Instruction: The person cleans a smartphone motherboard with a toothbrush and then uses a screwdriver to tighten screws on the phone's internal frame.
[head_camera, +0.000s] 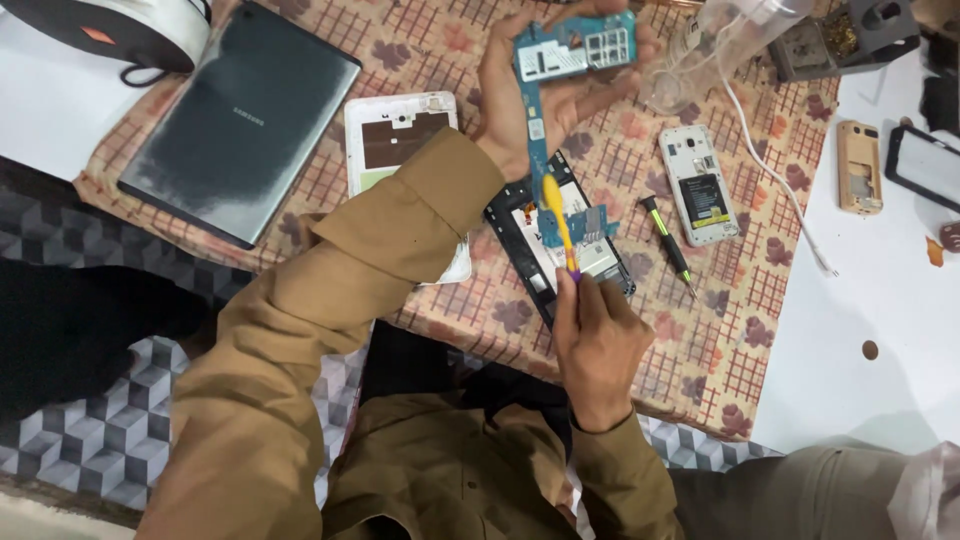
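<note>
The left hand (535, 95) holds a blue circuit board (560, 60) up off the surface (880, 290), fingers clamped round its edges so the flat face tilts toward the person. The right hand (595, 345) pinches a yellow brush (558, 215) near its purple end, bristle tip raised against the board's lower strip, well placed for scrubbing it. Directly beneath lies an opened black phone frame (545, 265) on the patterned cloth (740, 330). A small screwdriver (668, 240) lies just beside the frame, and a white phone with its back off (700, 185) is near too, both within easy reach. A dark tablet (240, 120) lies face down, well apart.
</note>
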